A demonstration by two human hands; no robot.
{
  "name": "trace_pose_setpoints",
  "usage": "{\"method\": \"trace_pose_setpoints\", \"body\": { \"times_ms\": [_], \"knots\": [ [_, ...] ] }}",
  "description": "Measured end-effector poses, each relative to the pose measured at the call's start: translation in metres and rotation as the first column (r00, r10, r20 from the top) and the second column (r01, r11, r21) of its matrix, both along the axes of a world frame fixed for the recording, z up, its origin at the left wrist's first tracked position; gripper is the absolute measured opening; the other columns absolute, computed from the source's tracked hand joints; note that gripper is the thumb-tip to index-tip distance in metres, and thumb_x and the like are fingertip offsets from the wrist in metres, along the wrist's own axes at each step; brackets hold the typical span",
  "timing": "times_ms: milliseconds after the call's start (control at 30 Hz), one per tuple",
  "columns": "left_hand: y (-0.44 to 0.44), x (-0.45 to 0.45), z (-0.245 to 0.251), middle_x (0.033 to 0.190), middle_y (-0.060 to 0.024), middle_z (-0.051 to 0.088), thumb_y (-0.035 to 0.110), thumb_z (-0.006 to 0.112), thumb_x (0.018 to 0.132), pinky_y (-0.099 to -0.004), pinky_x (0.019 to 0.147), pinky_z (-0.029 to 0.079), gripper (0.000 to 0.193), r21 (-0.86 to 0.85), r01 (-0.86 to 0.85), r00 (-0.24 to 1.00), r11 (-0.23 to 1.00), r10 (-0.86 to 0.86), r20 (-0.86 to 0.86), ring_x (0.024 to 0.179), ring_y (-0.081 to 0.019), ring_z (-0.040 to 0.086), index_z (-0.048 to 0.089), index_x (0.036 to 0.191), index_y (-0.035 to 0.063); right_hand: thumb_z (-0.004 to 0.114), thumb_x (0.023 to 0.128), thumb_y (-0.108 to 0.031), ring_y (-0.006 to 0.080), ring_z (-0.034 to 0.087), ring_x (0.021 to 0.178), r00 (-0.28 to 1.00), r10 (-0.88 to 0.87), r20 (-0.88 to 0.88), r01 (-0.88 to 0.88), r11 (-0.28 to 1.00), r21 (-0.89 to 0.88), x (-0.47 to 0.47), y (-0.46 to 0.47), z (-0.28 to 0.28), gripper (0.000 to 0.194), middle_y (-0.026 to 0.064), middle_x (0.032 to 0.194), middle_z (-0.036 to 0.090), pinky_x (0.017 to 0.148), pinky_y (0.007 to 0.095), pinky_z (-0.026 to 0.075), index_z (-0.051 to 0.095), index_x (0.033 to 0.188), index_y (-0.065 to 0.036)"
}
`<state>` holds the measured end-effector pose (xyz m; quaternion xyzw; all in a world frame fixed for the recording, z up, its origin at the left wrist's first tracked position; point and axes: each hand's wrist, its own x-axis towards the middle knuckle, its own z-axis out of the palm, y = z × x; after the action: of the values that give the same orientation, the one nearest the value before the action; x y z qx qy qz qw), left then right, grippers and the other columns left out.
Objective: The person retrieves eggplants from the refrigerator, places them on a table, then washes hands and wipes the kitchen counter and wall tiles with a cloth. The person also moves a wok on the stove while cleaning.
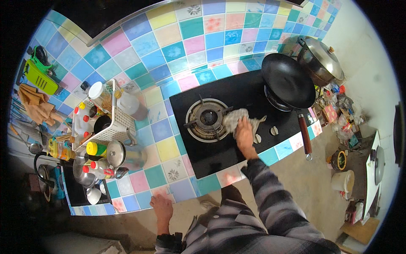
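My right hand (245, 136) presses a pale checked cloth (236, 120) onto the black glass top of a gas cooktop (209, 158). Just left of the cloth is the round left burner (207, 116) with its metal pan supports, and the cloth reaches its edge. Two control knobs (274, 130) sit to the right of my hand. On the right burner rests a black wok (288, 81), its wooden handle (304, 133) pointing towards the front edge. My left hand (162, 204) touches the front edge of the tiled-pattern counter, its fingers curled and holding nothing that I can see.
A white plastic basket (122, 125) of bottles and jars stands on the counter at left, beside a lidded metal kettle (117, 154). Behind the wok is a lidded steel pot (320, 62). A sink (74, 193) lies at far left. White bucket (342, 181) on the floor, right.
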<state>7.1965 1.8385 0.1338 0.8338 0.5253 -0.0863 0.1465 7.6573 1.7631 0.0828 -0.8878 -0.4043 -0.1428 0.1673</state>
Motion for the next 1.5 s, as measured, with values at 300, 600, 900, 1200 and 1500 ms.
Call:
{"method": "trace_pose_setpoints", "body": {
  "times_ms": [300,600,900,1200,1500],
  "knots": [
    [-0.006,0.012,0.008,0.130,-0.0356,0.029,0.033,0.073,0.070,-0.0504,0.101,0.028,0.083,-0.045,-0.043,0.998,0.998,0.040,-0.054,0.119,-0.0494,0.030,0.034,0.124,-0.0165,0.052,0.081,-0.012,0.0383,0.042,0.119,0.982,0.048,-0.185,-0.065,0.994,-0.084,-0.049,0.002,0.013,0.042,0.0257,0.131,0.043,0.099,0.0439,0.033,0.049,0.118,0.007],
    [-0.009,0.026,0.019,0.135,-0.0372,0.022,0.036,0.074,0.070,-0.0497,0.106,0.024,0.093,-0.091,-0.129,0.987,0.988,0.118,-0.113,0.124,-0.0516,0.025,0.027,0.129,-0.0185,0.065,0.074,-0.018,0.0349,0.056,0.088,0.984,-0.164,-0.073,0.160,0.985,-0.065,0.107,0.044,0.027,0.020,0.0161,0.090,0.061,0.073,0.0454,0.047,0.067,0.090,-0.006],
    [-0.009,0.035,0.021,0.137,-0.0380,0.017,0.026,0.078,0.065,-0.0525,0.105,0.023,0.096,-0.090,-0.230,0.973,0.969,0.227,-0.043,0.127,-0.0530,0.020,0.023,0.129,-0.0200,0.060,0.076,-0.040,0.0391,0.061,0.090,0.926,-0.186,-0.328,0.158,0.981,-0.109,0.228,0.194,0.020,0.050,0.0258,0.096,0.064,0.078,0.0461,0.049,0.065,0.095,0.006],
    [-0.003,0.044,0.027,0.139,-0.0379,0.013,0.022,0.078,0.064,-0.0532,0.107,0.019,0.097,-0.153,-0.323,0.946,0.934,0.314,-0.078,0.130,-0.0522,0.015,0.020,0.131,-0.0190,0.057,0.076,-0.026,0.0302,0.061,0.087,0.968,0.240,0.077,-0.222,0.956,-0.193,0.105,0.362,-0.003,0.024,0.0134,0.082,0.067,0.074,0.0421,0.046,0.070,0.080,-0.006],
    [-0.001,0.047,0.027,0.141,-0.0374,0.009,0.018,0.077,0.065,-0.0521,0.109,0.014,0.099,-0.199,-0.362,0.932,0.910,0.360,-0.051,0.131,-0.0524,0.011,0.016,0.133,-0.0193,0.052,0.074,-0.021,0.0290,0.065,0.079,0.482,0.872,-0.091,-0.785,0.382,-0.488,-0.038,0.451,0.008,0.023,0.0149,0.081,0.067,0.073,0.0473,0.047,0.069,0.077,-0.007]
  ]
}}
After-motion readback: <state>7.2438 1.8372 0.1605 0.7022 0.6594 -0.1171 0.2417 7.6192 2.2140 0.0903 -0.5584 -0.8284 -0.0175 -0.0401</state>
